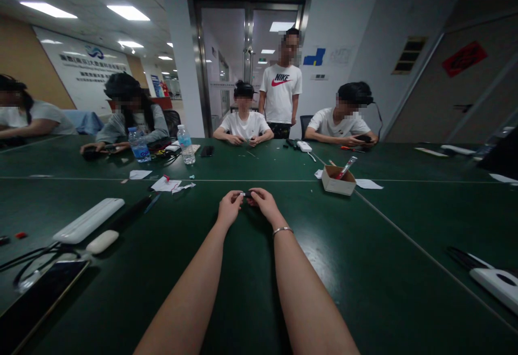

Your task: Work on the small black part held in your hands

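Note:
Over the dark green table (251, 301), both my arms reach forward and the hands meet. A small black object with a pale end (246, 195) sits between them, too small to name. My left hand (230, 207) pinches its pale end between thumb and fingers. On the black end, my right hand (263, 204) is closed, with a silver bracelet (283, 230) at the wrist. The fingers hide part of the object.
At left lie a white power strip (89, 220), a white oval case (102, 241), a phone (42, 301) and cables. Paper scraps (165, 184) and water bottles (186, 144) are further off. An open box (339, 182) stands right. Several people sit opposite; one person (281, 93) stands.

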